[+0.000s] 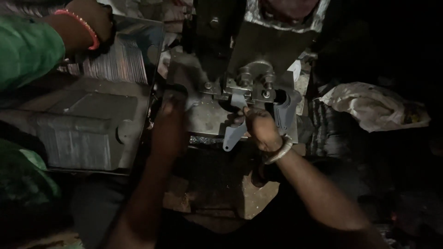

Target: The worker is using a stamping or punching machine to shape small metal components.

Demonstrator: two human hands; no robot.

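My right hand (261, 128) pinches a flat grey sheet-metal part (234, 131) that hangs under the tooling of a small metal press (251, 83). A metal bangle sits on that wrist. My left hand (170, 121) reaches into the dark area at the left side of the press bed, near a curved grey piece (190, 94); whether it grips anything is hidden in shadow. A second shaped grey part (284, 113) sits at the right of the tooling.
Another person's hand (90, 25), in a green sleeve with an orange bracelet, rests on a stack of thin metal sheets (115, 57) at the upper left. A grey metal box (87, 131) stands left of the press. A crumpled white bag (374, 108) lies to the right.
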